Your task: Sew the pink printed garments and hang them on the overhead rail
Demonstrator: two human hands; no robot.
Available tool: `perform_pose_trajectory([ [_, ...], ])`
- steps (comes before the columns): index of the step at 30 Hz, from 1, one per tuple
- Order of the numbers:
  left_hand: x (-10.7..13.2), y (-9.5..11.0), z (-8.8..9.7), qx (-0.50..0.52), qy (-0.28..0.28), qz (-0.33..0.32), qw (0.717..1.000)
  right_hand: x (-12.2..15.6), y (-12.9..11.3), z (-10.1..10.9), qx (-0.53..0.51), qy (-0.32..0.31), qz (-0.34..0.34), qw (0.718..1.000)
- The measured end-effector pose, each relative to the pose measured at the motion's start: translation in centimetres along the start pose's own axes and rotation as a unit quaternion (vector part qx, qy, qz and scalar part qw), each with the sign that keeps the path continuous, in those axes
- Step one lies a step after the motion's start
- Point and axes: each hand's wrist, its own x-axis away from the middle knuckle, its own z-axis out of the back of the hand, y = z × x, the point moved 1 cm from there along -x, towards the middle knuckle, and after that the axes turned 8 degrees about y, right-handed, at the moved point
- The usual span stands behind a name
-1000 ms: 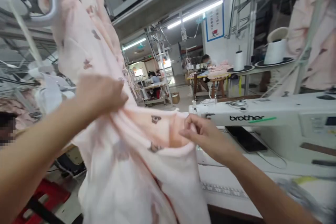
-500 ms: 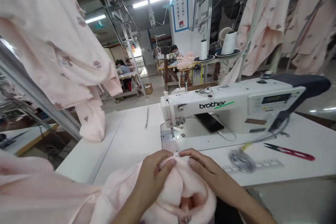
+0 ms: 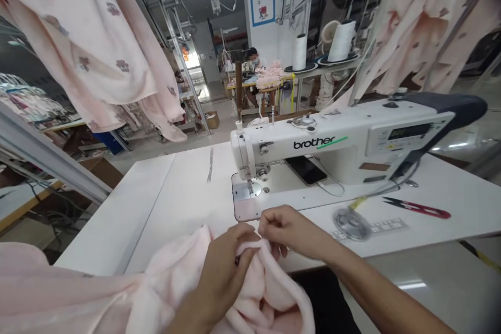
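A soft pink garment [image 3: 172, 266] lies bunched over the table's front edge and toward me. My left hand [image 3: 230, 255] is closed on its edge, thumb on the near side and fingers behind. Beside it, my right hand [image 3: 285, 229] is pinched at the same spot of the edge; its fingertips are partly hidden, and whether fabric or something small sits between them is hard to see. Just beyond both hands stands the white sewing machine [image 3: 313, 141], its presser foot [image 3: 250, 186] over the metal needle plate [image 3: 246, 206].
On the table [image 3: 164, 193] lie a phone [image 3: 305, 169] with a cable, red-handled thread snips [image 3: 417, 207], a clear round object [image 3: 352, 223] and a ruler [image 3: 389, 225]. Pink garments [image 3: 97, 42] hang at left and right. Thread cones [image 3: 299, 53] stand behind. A person [image 3: 250, 60] sits farther back.
My right hand has turned and curled its fingers into a pinch at the garment's edge. The left hand keeps its hold. A hanging garment at left no longer overlaps the table as the view shifted.
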Motion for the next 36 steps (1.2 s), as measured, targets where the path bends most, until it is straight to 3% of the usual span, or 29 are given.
perform_pose_trajectory([
  [3, 0.8, -0.5, 0.1, 0.007, 0.049, -0.06, 0.997, -1.2, 0.5, -0.3, -0.129, -0.141, -0.094, 0.977],
  [6, 1.2, -0.8, 0.3, 0.036, 0.089, -0.062, 0.993, -1.6, 0.9, -0.9, -0.199, -0.191, -0.114, 0.954],
  [12, 1.2, -0.4, 0.9, 0.018, -0.006, -0.015, 1.0, -1.4, 1.8, -2.5, -0.251, -0.2, -0.144, 0.936],
  [14, 1.5, -0.2, 1.0, 0.038, 0.025, 0.025, 0.999, -0.9, 2.1, -3.0, -0.235, -0.142, -0.122, 0.954],
  [16, 1.7, -0.2, 0.9, 0.054, 0.085, 0.07, 0.992, 0.2, 2.0, -3.5, -0.188, -0.009, -0.032, 0.982],
  [19, 0.6, 0.2, 0.7, 0.029, 0.159, 0.087, 0.983, 1.9, 0.9, -4.1, -0.083, 0.143, 0.096, 0.982],
  [22, -3.4, 1.9, 0.7, -0.044, 0.188, 0.006, 0.981, 1.6, -1.6, -3.4, -0.001, 0.193, 0.134, 0.972],
  [25, -8.3, 5.0, 1.2, -0.096, 0.227, -0.099, 0.964, -0.8, -5.2, -0.4, 0.026, 0.26, 0.21, 0.942],
  [28, -10.5, 6.9, 2.4, -0.066, 0.255, -0.145, 0.954, -2.5, -7.5, 2.3, 0.022, 0.254, 0.282, 0.925],
  [30, -9.4, 6.2, 3.0, -0.002, 0.207, -0.087, 0.974, -2.4, -7.1, 2.7, 0.036, 0.206, 0.301, 0.931],
  [32, -7.1, 4.1, 3.2, 0.091, 0.086, 0.027, 0.992, -1.8, -5.1, 1.9, 0.055, 0.146, 0.286, 0.946],
  [34, -4.6, 1.6, 2.9, 0.176, -0.039, 0.129, 0.975, -1.3, -2.4, 0.6, 0.054, 0.107, 0.253, 0.96],
  [36, -3.0, -0.3, 2.5, 0.21, -0.089, 0.158, 0.961, -1.1, -0.1, -0.6, 0.034, 0.097, 0.233, 0.967],
])
